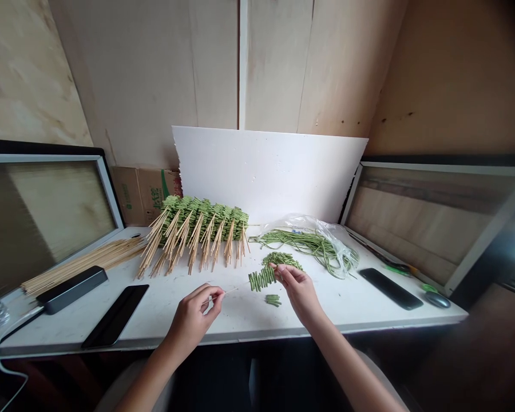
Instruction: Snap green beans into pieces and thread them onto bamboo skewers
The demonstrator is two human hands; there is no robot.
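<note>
My left hand (pixel 201 306) pinches the bare end of a thin wooden skewer (pixel 232 290) above the front of the white table. Cut green bean pieces (pixel 261 278) sit side by side on the skewer's other end. At that end, the thumb and fingers of my right hand (pixel 295 283) close on the last of the pieces. Just below lies a small bunch of cut pieces (pixel 273 300). Behind my right hand is a larger heap of cut pieces (pixel 283 258). A big stack of filled skewers (pixel 206 220) stands at the back left, bare ends fanned toward me.
Long whole beans (pixel 300 241) lie partly under a clear plastic bag (pixel 337 246). Loose skewers (pixel 94 260), a black box (pixel 72 289) and a dark flat device (pixel 117 315) are at left. A phone (pixel 390 288) and mouse (pixel 437 299) lie right. A white board (pixel 266 174) stands behind.
</note>
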